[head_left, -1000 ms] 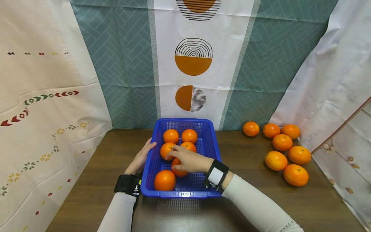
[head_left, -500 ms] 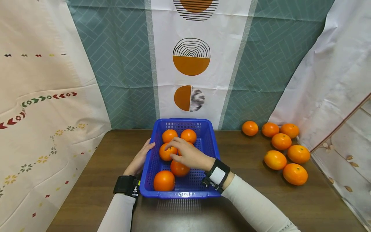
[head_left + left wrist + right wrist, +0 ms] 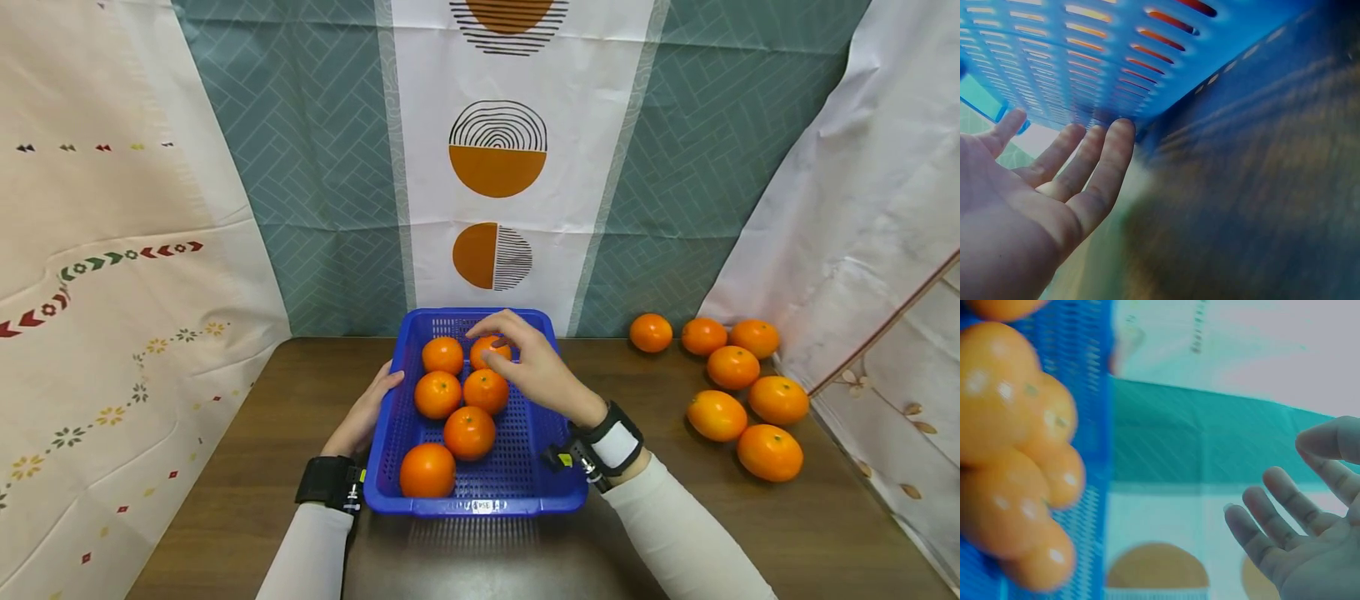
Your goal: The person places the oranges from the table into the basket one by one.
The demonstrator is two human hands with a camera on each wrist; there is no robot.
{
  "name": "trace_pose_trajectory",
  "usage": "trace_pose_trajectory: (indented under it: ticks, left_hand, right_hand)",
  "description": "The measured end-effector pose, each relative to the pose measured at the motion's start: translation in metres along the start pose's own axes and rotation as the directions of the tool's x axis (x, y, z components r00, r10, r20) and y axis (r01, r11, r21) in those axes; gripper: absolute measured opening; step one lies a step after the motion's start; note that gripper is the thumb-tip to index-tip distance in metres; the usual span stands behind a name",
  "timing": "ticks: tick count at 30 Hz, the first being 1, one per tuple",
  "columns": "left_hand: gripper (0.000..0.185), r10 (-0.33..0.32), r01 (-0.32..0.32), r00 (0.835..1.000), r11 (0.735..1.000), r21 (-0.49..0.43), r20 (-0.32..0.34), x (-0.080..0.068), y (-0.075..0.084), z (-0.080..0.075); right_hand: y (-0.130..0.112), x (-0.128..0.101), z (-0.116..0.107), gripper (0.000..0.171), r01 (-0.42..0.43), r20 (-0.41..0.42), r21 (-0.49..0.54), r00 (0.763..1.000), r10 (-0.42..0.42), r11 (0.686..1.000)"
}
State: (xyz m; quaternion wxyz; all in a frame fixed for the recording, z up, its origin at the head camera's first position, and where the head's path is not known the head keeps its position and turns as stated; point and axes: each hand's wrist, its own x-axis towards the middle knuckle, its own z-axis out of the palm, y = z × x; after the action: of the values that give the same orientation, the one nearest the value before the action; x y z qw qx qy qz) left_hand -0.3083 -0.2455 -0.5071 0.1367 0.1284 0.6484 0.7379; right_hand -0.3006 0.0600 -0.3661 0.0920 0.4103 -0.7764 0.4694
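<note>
A blue plastic basket (image 3: 474, 505) with slotted walls holds several oranges, among them a large one (image 3: 427, 471) in the near left corner and another (image 3: 469, 433) near the middle. Along the basket's left side lies my left hand (image 3: 366, 412); in the left wrist view its extended fingers (image 3: 1107, 165) reach up to the slotted wall. My right hand (image 3: 534, 367) hovers over the basket's back right part, partly covering one orange (image 3: 483, 343). Its fingers are relaxed and spread, with nothing between them, as the right wrist view also shows.
On the brown wooden table (image 3: 622, 400), several more oranges (image 3: 732, 367) lie in a loose group right of the basket. A patterned cloth (image 3: 337, 250) hangs right behind the table, and pale cloths close in both sides.
My right hand has lifted away from the middle oranges and moved right and toward the back. The oranges it covered now show. The left hand stays at the basket's side.
</note>
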Motion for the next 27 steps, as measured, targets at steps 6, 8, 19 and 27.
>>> trace_pose_trajectory:
  ticks: [6,8,19,27]
  left_hand:
    - [0.062,0.003,-0.003,1.0,1.0,-0.03,-0.008,0.001,0.0,0.001]
    - [0.062,-0.002,0.002,1.0,0.999,-0.043,-0.015,0.001,0.0,0.001]
    - [0.06,0.0,-0.001,1.0,0.999,-0.044,-0.006,0.0,0.0,0.001]
    - [0.061,-0.003,0.003,1.0,0.999,-0.054,-0.009,0.0,0.001,0.002]
  right_hand:
    - [-0.001,-0.008,-0.047,0.025,-0.03,-0.098,0.059,0.995,0.035,0.998]
    - [0.002,-0.012,-0.06,0.025,-0.028,-0.12,0.027,0.992,0.031,0.999]
    - [0.036,-0.035,-0.113,0.027,-0.138,-0.326,-0.176,0.942,0.075,0.975]
    - [0.071,-0.05,-0.145,0.036,-0.41,-0.468,-0.103,0.824,0.32,0.906]
